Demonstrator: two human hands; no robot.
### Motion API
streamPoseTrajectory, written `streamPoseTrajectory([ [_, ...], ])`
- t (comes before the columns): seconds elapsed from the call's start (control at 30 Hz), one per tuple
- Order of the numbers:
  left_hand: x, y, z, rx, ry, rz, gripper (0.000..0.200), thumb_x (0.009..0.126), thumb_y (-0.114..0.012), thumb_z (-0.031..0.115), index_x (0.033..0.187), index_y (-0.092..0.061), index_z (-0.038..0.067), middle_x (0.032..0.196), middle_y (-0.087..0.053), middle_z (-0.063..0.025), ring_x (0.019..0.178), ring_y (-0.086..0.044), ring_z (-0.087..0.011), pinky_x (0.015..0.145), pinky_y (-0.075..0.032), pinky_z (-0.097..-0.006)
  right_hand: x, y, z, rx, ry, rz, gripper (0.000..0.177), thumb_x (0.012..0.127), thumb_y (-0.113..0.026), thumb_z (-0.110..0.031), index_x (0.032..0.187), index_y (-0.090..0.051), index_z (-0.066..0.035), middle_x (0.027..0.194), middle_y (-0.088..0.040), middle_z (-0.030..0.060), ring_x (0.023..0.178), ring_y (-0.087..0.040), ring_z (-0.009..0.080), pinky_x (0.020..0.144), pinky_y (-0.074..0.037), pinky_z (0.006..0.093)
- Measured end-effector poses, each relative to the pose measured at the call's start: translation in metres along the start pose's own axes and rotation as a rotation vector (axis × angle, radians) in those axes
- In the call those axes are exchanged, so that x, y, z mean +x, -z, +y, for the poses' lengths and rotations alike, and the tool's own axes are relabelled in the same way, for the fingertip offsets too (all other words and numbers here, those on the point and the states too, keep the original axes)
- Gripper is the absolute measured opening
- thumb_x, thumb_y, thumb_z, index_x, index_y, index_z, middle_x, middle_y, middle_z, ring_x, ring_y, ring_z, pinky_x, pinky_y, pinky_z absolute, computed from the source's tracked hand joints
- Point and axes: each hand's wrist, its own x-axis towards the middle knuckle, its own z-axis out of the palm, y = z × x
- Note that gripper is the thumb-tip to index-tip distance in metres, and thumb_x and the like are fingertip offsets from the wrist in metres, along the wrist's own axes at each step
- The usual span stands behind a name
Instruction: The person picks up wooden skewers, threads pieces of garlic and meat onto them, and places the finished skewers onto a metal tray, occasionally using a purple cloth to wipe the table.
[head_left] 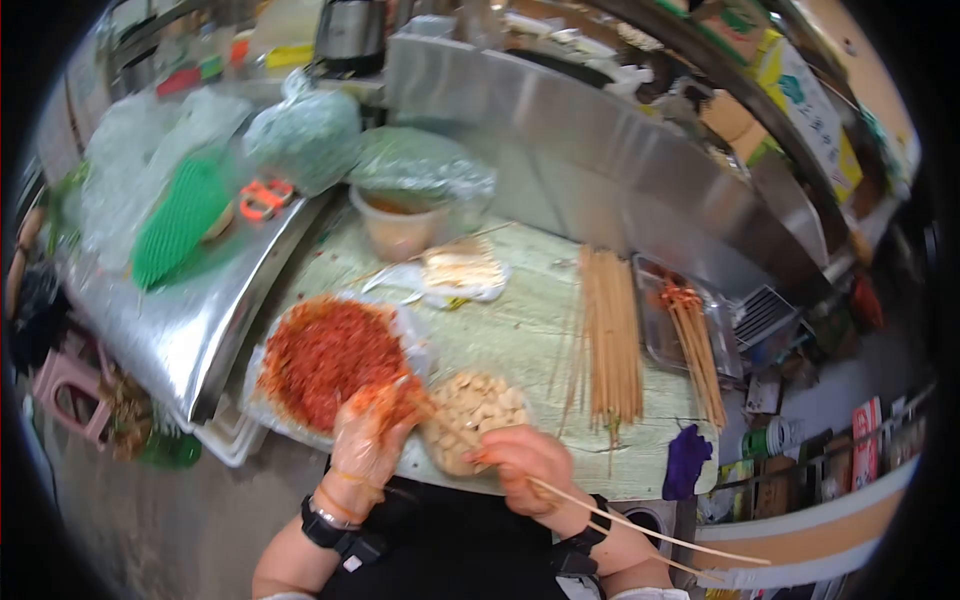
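Observation:
My left hand (pixel 368 440), in a clear plastic glove banded at the wrist, is closed on some red-coated food at the near right edge of a large heap of red-coated pieces (pixel 328 358). The heap looks like marinated meat on a plastic-lined container. My bare right hand (pixel 532 470) pinches thin wooden skewers (pixel 650 534). Their long ends trail to the lower right, and the front reaches toward the left fingers, where the tips are hidden. Just behind the hands sits a round container of pale chunks (pixel 478 405).
A bundle of bare skewers (pixel 610 340) lies on the right. Beside it, a clear tray (pixel 655 345) holds loaded skewers (pixel 684 300). Behind are a plastic tub (pixel 398 235), bagged food (pixel 425 165), and orange-handled scissors (pixel 266 199). A purple cloth (pixel 687 462) hangs at the edge.

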Motion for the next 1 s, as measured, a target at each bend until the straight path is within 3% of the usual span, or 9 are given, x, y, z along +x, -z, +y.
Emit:
streamPoseTrajectory([
  [0.1,0.005,0.003,0.001,-0.101,0.021,0.008,0.024,0.091,-0.054,0.010,0.110,-0.055,-0.005,0.103,-0.062,-0.0148,0.093,-0.062,-0.0247,0.080,-0.054,-0.0377,0.006,-0.006,0.000,0.121,0.027,0.027,0.020,0.092,-0.049,-0.017,0.087,-0.063,-0.003,0.086,-0.064,0.0112,0.068,-0.062,0.0243,0.059,-0.051,0.0309],
  [0.13,0.005,-0.001,0.005,-0.030,-0.034,0.046,0.024,0.091,-0.054,0.011,0.110,-0.054,-0.004,0.103,-0.061,-0.0137,0.091,-0.062,-0.0241,0.079,-0.055,-0.0374,0.008,-0.007,-0.001,0.113,0.031,-0.009,0.011,0.087,-0.055,-0.012,0.089,-0.062,-0.003,0.088,-0.063,0.0106,0.070,-0.062,0.0247,0.059,-0.051,0.0309],
  [0.2,0.009,0.002,0.005,0.054,-0.141,0.097,0.023,0.091,-0.054,0.010,0.111,-0.054,-0.002,0.102,-0.062,-0.0117,0.088,-0.063,-0.0225,0.076,-0.056,-0.0361,0.014,-0.011,-0.005,0.115,0.029,-0.036,0.013,0.078,-0.065,-0.002,0.091,-0.062,-0.003,0.088,-0.059,0.0090,0.070,-0.061,0.0236,0.059,-0.050,0.0302],
  [0.43,0.018,0.018,0.004,0.045,-0.224,0.167,0.022,0.091,-0.056,0.009,0.111,-0.053,0.000,0.104,-0.061,-0.0095,0.090,-0.063,-0.0200,0.078,-0.055,-0.0316,0.023,-0.033,-0.004,0.106,0.020,-0.048,0.012,0.077,-0.066,-0.002,0.088,-0.060,-0.003,0.084,-0.056,0.0085,0.067,-0.060,0.0240,0.056,-0.049,0.0311],
  [0.57,0.019,0.019,0.008,0.032,-0.231,0.140,0.022,0.091,-0.056,0.009,0.111,-0.053,0.001,0.104,-0.061,-0.0093,0.092,-0.062,-0.0197,0.079,-0.055,-0.0307,0.025,-0.044,0.001,0.133,0.038,-0.038,0.012,0.082,-0.062,-0.003,0.094,-0.061,-0.001,0.088,-0.057,0.0096,0.069,-0.060,0.0232,0.058,-0.049,0.0307],
  [0.63,0.019,0.018,0.012,0.045,-0.220,0.166,0.020,0.091,-0.055,0.007,0.109,-0.055,-0.001,0.103,-0.061,-0.0098,0.089,-0.062,-0.0178,0.074,-0.055,-0.0271,0.025,-0.050,0.003,0.137,0.039,0.007,0.012,0.082,-0.063,-0.003,0.094,-0.060,-0.001,0.089,-0.056,0.0094,0.070,-0.060,0.0233,0.058,-0.049,0.0309],
  [0.97,0.023,0.023,0.005,0.132,-0.215,-0.002,0.023,0.091,-0.055,0.009,0.112,-0.052,-0.001,0.107,-0.060,-0.0106,0.094,-0.061,-0.0201,0.079,-0.054,-0.0301,0.026,-0.071,0.014,0.305,-0.120,0.039,0.013,0.089,-0.056,-0.012,0.098,-0.059,-0.002,0.096,-0.052,0.0103,0.081,-0.058,0.0264,0.067,-0.049,0.0323],
  [1.0,0.024,0.028,0.005,0.118,-0.217,0.011,0.024,0.091,-0.056,0.010,0.112,-0.052,-0.001,0.108,-0.060,-0.0110,0.095,-0.061,-0.0205,0.080,-0.053,-0.0307,0.027,-0.066,0.010,0.253,-0.093,0.092,0.014,0.089,-0.056,-0.011,0.099,-0.060,-0.002,0.092,-0.054,0.0092,0.075,-0.059,0.0214,0.065,-0.048,0.0310],
])
